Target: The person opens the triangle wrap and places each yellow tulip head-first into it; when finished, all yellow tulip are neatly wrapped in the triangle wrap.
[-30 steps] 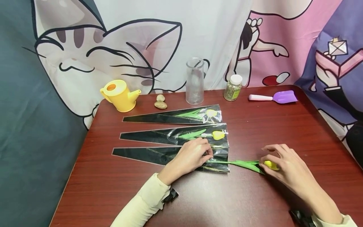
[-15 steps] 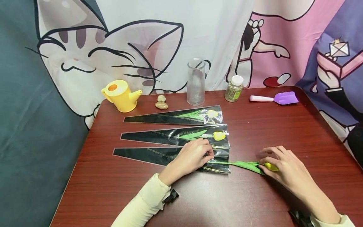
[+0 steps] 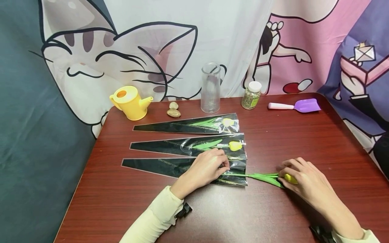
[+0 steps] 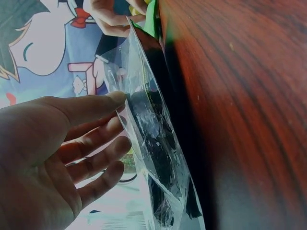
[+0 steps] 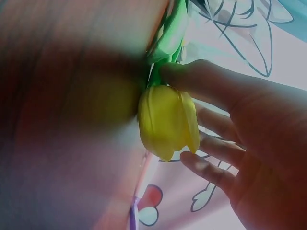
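Observation:
My left hand pinches the clear front film of the nearest black-backed flower sleeve by its mouth. In the left wrist view the thumb and forefinger meet at the edge of this film, lifting it off the black back. A yellow tulip lies with its stem running into that mouth, its green leaves outside. With thumb and fingers, my right hand grips the tulip just below its bloom. The stem's lower end is hidden behind my left hand and the sleeve.
Two more sleeves, a middle one and a far one, each hold a yellow tulip. Along the back stand a yellow watering can, two stones, a clear vase, a white-lidded jar and a purple shovel.
The right hand's fingers have lowered slightly around the tulip and its wrist has drifted a little left. The left hand keeps its pinch on the sleeve. The head view has shifted slightly.

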`<state>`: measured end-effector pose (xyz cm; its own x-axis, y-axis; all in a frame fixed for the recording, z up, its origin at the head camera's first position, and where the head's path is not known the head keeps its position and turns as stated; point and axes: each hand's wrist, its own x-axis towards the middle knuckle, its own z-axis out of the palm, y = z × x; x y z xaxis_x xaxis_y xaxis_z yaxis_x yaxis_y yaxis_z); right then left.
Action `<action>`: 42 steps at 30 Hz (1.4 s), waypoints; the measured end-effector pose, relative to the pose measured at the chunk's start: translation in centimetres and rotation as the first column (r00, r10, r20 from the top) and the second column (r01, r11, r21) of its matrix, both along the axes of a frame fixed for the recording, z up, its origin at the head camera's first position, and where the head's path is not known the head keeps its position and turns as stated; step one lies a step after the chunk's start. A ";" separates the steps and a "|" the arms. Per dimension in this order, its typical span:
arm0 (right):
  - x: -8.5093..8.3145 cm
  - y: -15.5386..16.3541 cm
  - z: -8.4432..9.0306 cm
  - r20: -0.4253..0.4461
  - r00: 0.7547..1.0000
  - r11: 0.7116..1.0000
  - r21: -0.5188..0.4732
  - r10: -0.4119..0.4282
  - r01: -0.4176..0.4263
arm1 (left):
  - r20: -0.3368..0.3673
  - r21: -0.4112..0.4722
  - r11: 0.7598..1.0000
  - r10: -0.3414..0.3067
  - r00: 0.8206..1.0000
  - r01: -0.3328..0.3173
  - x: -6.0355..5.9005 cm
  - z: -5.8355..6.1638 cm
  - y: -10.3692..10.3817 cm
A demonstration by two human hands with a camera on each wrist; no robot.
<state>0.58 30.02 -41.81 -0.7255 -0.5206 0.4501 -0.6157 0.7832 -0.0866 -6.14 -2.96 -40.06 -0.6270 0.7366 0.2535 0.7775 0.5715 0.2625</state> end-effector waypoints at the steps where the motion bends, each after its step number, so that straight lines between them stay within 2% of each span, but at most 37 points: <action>1: 0.0 0.0 0.0 -0.001 1.000 1.000 0.001 -0.003 0.003 | 0.001 0.000 1.000 0.000 1.000 0.000 0.0 0.0 0.0; 9: -0.1 0.1 -0.2 0.031 0.999 1.000 0.005 0.012 -0.012 | 0.005 0.007 1.000 -0.001 1.000 0.001 0.0 0.0 0.0; 15: -0.8 -0.8 0.3 0.029 0.999 1.000 -0.008 0.019 -0.018 | -0.007 0.015 1.000 0.000 1.000 0.000 0.0 0.1 -0.1; 25: -2.7 -5.2 0.2 0.089 0.992 0.989 -0.124 0.088 -0.077 | -0.005 0.038 0.999 -0.013 1.000 0.013 0.0 0.2 0.1; 31: -3.6 -6.7 0.1 0.119 0.985 0.976 -0.192 0.126 -0.102 | -0.003 0.028 1.000 -0.014 1.000 0.014 0.0 0.2 0.2; 37: -3.8 -7.1 0.1 0.163 0.980 0.979 -0.184 0.118 -0.087 | 0.001 0.029 0.999 -0.014 1.000 0.014 0.0 0.3 0.2; 42: -3.9 -7.2 -0.1 0.140 0.983 0.981 -0.172 0.119 -0.094 | 0.004 0.039 0.999 -0.022 1.000 0.021 0.0 0.2 0.2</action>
